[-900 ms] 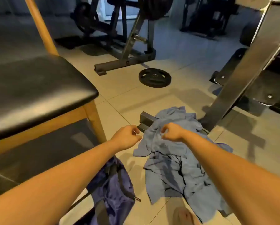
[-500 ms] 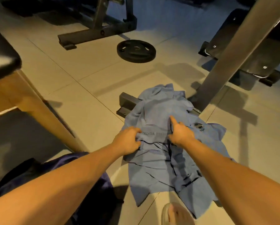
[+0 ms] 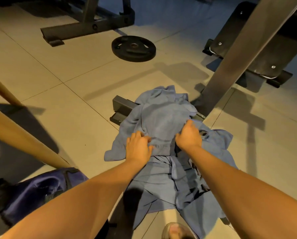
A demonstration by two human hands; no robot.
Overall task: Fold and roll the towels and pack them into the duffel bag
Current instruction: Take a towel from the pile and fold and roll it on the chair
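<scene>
A heap of crumpled blue towels (image 3: pixel 163 118) lies on the tiled floor, draped over the low metal foot of a gym frame. My left hand (image 3: pixel 139 148) is down on the top towel's left side, its fingers curled into the cloth beside a printed band. My right hand (image 3: pixel 189 135) pinches a fold of the same towel a little to the right. A dark blue duffel bag (image 3: pixel 39 188) lies slumped on the floor at the lower left, under my left forearm.
A black weight plate (image 3: pixel 133 48) lies flat on the floor beyond the towels. A slanted metal post (image 3: pixel 233 54) rises right of the heap. Wooden chair legs (image 3: pixel 23 140) stand at the left. A gym machine base (image 3: pixel 85 30) sits at the far left. A foot (image 3: pixel 175 231) shows at the bottom.
Both hands came down from above the heap onto the top towel and took hold of it. The view tilted down and nearer, so the chair seat left the frame.
</scene>
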